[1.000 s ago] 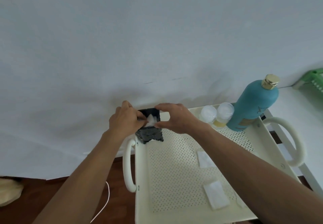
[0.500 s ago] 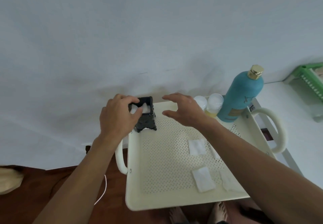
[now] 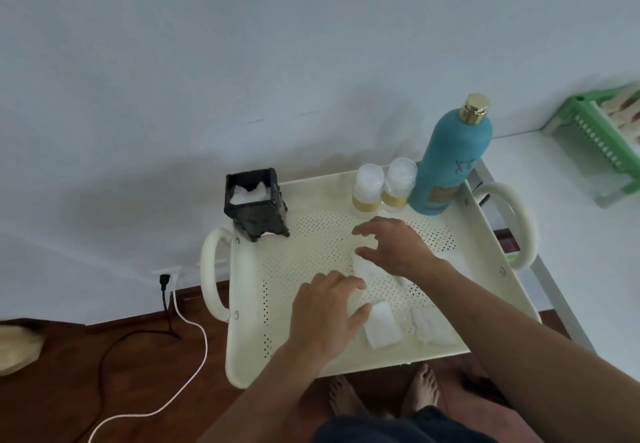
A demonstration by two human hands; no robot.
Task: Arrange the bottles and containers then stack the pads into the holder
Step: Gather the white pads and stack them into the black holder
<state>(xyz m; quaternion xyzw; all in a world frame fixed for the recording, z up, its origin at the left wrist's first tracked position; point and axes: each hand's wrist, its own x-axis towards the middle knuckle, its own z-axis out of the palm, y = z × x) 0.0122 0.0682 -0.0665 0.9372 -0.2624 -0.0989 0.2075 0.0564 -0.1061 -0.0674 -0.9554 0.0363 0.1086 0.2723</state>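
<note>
Floor, far left: pale rounded object (image 3: 15,347) at the frame edge, partly cut off; kind cannot be told.

Floor, left of tray: black cable (image 3: 138,333) and white cable (image 3: 188,366) trailing over dark wood boards from a wall plug (image 3: 165,280).

Tray (image 3: 252,349): cream, perforated, with a looped handle at each end.

Holder (image 3: 255,208): black, square, open-topped, footed; stands upright in the tray's far left corner. White pads show inside it near the top.

Left hand (image 3: 327,319): over the near middle of the tray, palm down, fingers loosely spread, thumb beside a pad; grasps nothing visible.

Pad, square (image 3: 382,326): white, flat on the tray floor just right of the left thumb.

Pad, far (image 3: 367,269): white, flat, partly under the right hand's fingers.

Right hand (image 3: 391,247): over the tray's centre, fingers spread and reaching left, empty; whether the fingertips touch the pad cannot be told.

Pad, near right (image 3: 427,330): thin, pale, near the tray's front right corner.

Small bottles: two, clear-capped with gold bands, first (image 3: 367,193) and second (image 3: 398,184), touching, along the far edge.

Large bottle (image 3: 450,162): teal, gold cap, upright in the far right corner, just beside the second small bottle.

Green rack (image 3: 599,131): far right, apart from the tray.

Bare feet (image 3: 384,394): below the tray's near edge.
</note>
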